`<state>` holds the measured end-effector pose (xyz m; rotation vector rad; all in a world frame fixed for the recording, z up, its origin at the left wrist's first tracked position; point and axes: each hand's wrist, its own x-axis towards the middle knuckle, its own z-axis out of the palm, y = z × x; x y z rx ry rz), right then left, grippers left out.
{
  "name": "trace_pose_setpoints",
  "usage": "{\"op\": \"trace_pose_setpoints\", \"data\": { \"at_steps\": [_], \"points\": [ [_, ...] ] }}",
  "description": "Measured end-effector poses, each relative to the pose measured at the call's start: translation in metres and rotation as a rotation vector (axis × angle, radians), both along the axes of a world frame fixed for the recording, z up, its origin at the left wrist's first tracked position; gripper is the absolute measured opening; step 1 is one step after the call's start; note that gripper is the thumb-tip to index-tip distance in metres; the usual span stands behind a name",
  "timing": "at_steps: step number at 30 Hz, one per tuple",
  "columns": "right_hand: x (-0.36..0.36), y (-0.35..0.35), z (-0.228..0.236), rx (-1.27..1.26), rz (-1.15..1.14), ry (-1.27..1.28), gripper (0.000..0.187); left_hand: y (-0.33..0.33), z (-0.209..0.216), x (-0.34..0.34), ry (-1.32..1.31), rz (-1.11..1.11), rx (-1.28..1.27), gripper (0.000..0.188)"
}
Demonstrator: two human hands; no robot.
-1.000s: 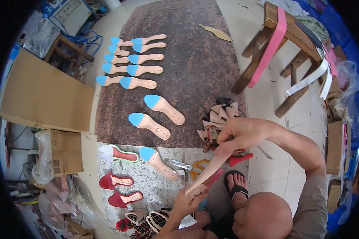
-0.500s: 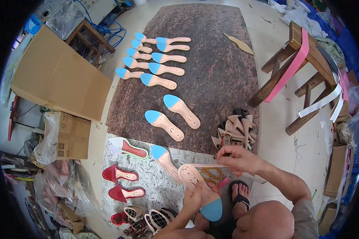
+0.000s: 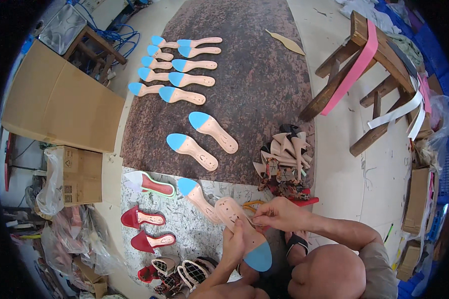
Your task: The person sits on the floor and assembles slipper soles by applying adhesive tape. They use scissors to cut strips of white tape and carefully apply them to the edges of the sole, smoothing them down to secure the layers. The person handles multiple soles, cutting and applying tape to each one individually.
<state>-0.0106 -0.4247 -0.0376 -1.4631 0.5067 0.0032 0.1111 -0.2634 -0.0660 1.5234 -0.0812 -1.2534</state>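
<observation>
Single head-worn fisheye view, looking steeply down from above, close over the hands (image 3: 264,226) at lower centre; floor (image 3: 334,149) bending toward the rim.

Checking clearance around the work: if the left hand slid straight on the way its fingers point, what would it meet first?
The left hand points up along the insole it holds. Past that toe, the next thing is probably the blue-tipped insole lying beside it, though depth is unclear.

A shoemaking workshop: rows of blue-tipped insoles (image 3: 184,67) on a floor mat (image 3: 254,74), heel pile (image 3: 284,154), cardboard boxes (image 3: 60,107).
</observation>
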Motion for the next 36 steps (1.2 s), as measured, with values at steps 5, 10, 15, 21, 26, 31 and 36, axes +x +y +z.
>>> {"op": "trace_pose_setpoints", "data": {
  "at_steps": [5, 10, 15, 21, 26, 31, 36],
  "points": [
    [-0.003, 0.002, -0.002, -0.186, 0.029, 0.006, 0.022, 0.001, -0.004, -0.001, 0.008, -0.04, 0.012, 0.037],
    [0.0, 0.005, 0.005, -0.29, -0.005, 0.015, 0.018, -0.011, 0.011, -0.002, 0.08, -0.02, -0.038, 0.042],
    [0.003, 0.016, 0.004, -0.45, -0.083, -0.04, 0.014, -0.019, 0.012, 0.005, 0.111, 0.0, -0.173, 0.047],
    [0.002, 0.019, -0.003, -0.43, -0.129, -0.072, 0.016, -0.03, 0.025, 0.005, 0.274, 0.215, -0.285, 0.048],
    [0.002, 0.027, 0.003, -0.527, -0.037, 0.079, 0.017, -0.009, 0.001, 0.016, 0.126, 0.146, -0.123, 0.035],
    [0.005, 0.035, -0.005, -0.646, -0.081, 0.014, 0.018, -0.013, 0.001, 0.018, -0.009, 0.03, 0.016, 0.023],
    [0.005, 0.036, -0.007, -0.557, -0.136, -0.03, 0.016, -0.015, 0.006, 0.035, -0.106, -0.267, -0.257, 0.054]
  ]
}}
